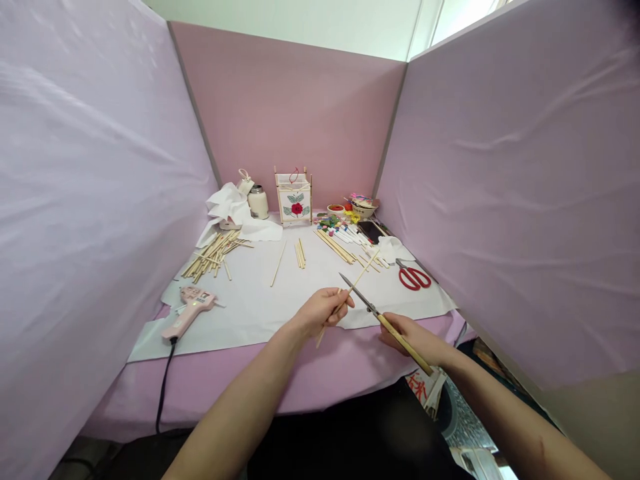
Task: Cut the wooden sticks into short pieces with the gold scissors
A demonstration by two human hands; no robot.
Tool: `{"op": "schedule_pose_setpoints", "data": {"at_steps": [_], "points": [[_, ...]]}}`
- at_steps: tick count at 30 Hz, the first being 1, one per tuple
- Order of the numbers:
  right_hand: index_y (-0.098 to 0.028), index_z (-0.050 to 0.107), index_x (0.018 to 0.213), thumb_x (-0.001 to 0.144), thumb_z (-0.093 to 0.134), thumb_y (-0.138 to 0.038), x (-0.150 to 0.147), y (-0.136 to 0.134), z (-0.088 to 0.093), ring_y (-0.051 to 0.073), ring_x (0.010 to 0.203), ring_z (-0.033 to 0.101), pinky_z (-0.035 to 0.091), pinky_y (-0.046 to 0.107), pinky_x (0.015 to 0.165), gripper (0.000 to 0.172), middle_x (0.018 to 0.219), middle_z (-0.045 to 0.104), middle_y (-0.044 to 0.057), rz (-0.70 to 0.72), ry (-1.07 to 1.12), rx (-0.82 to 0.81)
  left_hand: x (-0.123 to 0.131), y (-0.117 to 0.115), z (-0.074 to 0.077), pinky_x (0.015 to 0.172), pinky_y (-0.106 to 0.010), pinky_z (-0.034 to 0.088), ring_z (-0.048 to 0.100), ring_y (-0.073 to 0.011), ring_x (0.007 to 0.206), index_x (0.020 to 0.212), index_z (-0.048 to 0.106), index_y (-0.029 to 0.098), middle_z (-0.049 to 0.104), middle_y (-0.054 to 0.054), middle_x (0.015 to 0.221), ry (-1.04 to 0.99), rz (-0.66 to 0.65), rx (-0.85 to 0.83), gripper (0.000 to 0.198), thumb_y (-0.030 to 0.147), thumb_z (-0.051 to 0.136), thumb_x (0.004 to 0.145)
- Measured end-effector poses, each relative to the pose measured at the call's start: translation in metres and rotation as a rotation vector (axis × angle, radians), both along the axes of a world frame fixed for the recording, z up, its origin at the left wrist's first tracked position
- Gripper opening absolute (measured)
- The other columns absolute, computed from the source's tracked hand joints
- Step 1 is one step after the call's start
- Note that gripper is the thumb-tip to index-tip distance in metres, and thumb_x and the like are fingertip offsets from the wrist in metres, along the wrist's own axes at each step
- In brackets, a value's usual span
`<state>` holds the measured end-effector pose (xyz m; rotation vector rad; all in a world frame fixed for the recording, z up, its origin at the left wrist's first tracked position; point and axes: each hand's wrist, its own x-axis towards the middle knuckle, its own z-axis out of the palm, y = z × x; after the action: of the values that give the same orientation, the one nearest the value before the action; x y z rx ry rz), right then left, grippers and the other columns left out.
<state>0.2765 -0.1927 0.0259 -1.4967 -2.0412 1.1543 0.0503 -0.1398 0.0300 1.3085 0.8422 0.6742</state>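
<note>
My left hand (330,309) is closed around a thin wooden stick (367,268), which slants up to the right over the table's front part. A shorter stick end seems to show by the fingers. In my right hand (407,335) is a pair of shears (406,345) with a long yellow handle. Their dark pointed blades reach up-left and meet or cross the stick just beyond my left fingers. Whether the blades are parted, I cannot tell. Behind my hands, several short sticks (300,254) and one longer single stick (278,264) lie on the white cloth (250,300).
At left lie a heap of sticks (213,255) and a pink glue gun (191,309) with a black cord. A lantern-like frame with a red flower (296,205) stands at the back, beside a cream jar (258,202). Red-handled scissors (414,277) and white markers (350,235) lie at right.
</note>
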Motion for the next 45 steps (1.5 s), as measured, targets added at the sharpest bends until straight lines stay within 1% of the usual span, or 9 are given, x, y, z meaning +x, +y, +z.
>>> {"op": "schedule_pose_setpoints", "data": {"at_steps": [4, 7, 9, 11, 16, 19, 25, 37, 45], "points": [[-0.019, 0.044, 0.073, 0.08, 0.051, -0.036, -0.013, 0.003, -0.005, 0.011, 0.056, 0.039, 0.031, 0.022, 0.051, 0.019, 0.066, 0.046, -0.003, -0.12, -0.027, -0.019, 0.013, -0.003, -0.008, 0.054, -0.024, 0.027, 0.039, -0.0104, 0.055, 0.067, 0.049, 0.018, 0.049, 0.001, 0.06, 0.406, 0.437, 0.613, 0.026, 0.035, 0.044, 0.086], [-0.019, 0.046, 0.073, 0.08, 0.051, -0.036, -0.018, 0.005, -0.005, 0.012, 0.058, 0.042, 0.032, 0.023, 0.052, 0.019, 0.067, 0.049, -0.002, -0.119, -0.042, -0.008, 0.014, -0.004, -0.01, 0.057, -0.026, 0.027, 0.038, -0.0112, 0.057, 0.065, 0.049, 0.018, 0.048, 0.001, 0.059, 0.535, 0.492, 0.768, 0.028, 0.032, 0.04, 0.088], [-0.018, 0.046, 0.073, 0.08, 0.051, -0.037, -0.018, 0.005, -0.005, 0.013, 0.061, 0.044, 0.033, 0.023, 0.054, 0.02, 0.068, 0.05, -0.001, -0.102, -0.06, 0.012, 0.01, -0.002, -0.009, 0.056, -0.025, 0.028, 0.039, -0.0105, 0.055, 0.067, 0.052, 0.018, 0.048, 0.001, 0.058, 0.482, 0.449, 0.687, 0.027, 0.03, 0.04, 0.088], [-0.018, 0.045, 0.072, 0.08, 0.051, -0.036, -0.014, 0.006, -0.006, 0.013, 0.061, 0.044, 0.032, 0.023, 0.053, 0.021, 0.068, 0.049, -0.001, -0.08, -0.07, 0.01, 0.004, 0.0, -0.007, 0.05, -0.022, 0.027, 0.036, -0.0085, 0.049, 0.07, 0.054, 0.017, 0.047, 0.002, 0.055, 0.34, 0.355, 0.477, 0.024, 0.031, 0.043, 0.086], [-0.019, 0.04, 0.073, 0.082, 0.051, -0.034, 0.002, 0.007, -0.007, 0.009, 0.056, 0.035, 0.028, 0.02, 0.049, 0.021, 0.064, 0.039, -0.005, 0.064, 0.015, -0.017, -0.012, 0.007, -0.001, 0.035, -0.017, 0.009, 0.01, -0.0029, 0.035, 0.075, 0.051, 0.015, 0.027, 0.01, 0.045, -0.19, -0.129, -0.234, 0.022, 0.035, 0.049, 0.085], [-0.02, 0.038, 0.074, 0.084, 0.05, -0.033, 0.006, 0.009, -0.009, 0.008, 0.053, 0.03, 0.026, 0.02, 0.047, 0.021, 0.062, 0.035, -0.006, 0.134, 0.111, -0.069, -0.013, 0.006, 0.002, 0.032, -0.015, 0.005, 0.007, -0.0016, 0.034, 0.073, 0.049, 0.014, 0.024, 0.01, 0.044, -0.406, -0.267, -0.446, 0.019, 0.028, 0.048, 0.086], [-0.02, 0.037, 0.078, 0.083, 0.055, -0.046, -0.002, 0.012, -0.01, 0.006, 0.05, 0.025, 0.021, 0.019, 0.042, 0.032, 0.063, 0.029, -0.007, 0.048, 0.242, -0.234, -0.008, 0.005, 0.006, 0.031, -0.01, 0.009, 0.012, 0.0008, 0.032, 0.082, 0.052, 0.012, 0.028, 0.009, 0.049, -0.533, -0.09, -0.492, 0.015, 0.022, 0.043, 0.09], [-0.02, 0.037, 0.075, 0.08, 0.06, -0.047, -0.001, 0.005, 0.002, 0.005, 0.048, 0.018, 0.015, 0.02, 0.042, 0.036, 0.06, 0.027, -0.009, 0.038, 0.41, -0.37, -0.012, 0.006, 0.004, 0.031, -0.012, 0.007, 0.013, 0.0008, 0.032, 0.087, 0.055, 0.012, 0.03, 0.009, 0.048, -0.525, -0.109, -0.407, 0.017, 0.026, 0.045, 0.09], [-0.02, 0.038, 0.073, 0.077, 0.061, -0.052, 0.0, 0.006, 0.006, 0.005, 0.048, 0.022, 0.018, 0.02, 0.042, 0.04, 0.059, 0.031, -0.008, 0.011, 0.313, -0.354, -0.012, 0.006, 0.003, 0.031, -0.013, 0.009, 0.013, 0.0009, 0.032, 0.087, 0.056, 0.012, 0.032, 0.009, 0.048, -0.456, -0.114, -0.343, 0.018, 0.029, 0.048, 0.089]]}}
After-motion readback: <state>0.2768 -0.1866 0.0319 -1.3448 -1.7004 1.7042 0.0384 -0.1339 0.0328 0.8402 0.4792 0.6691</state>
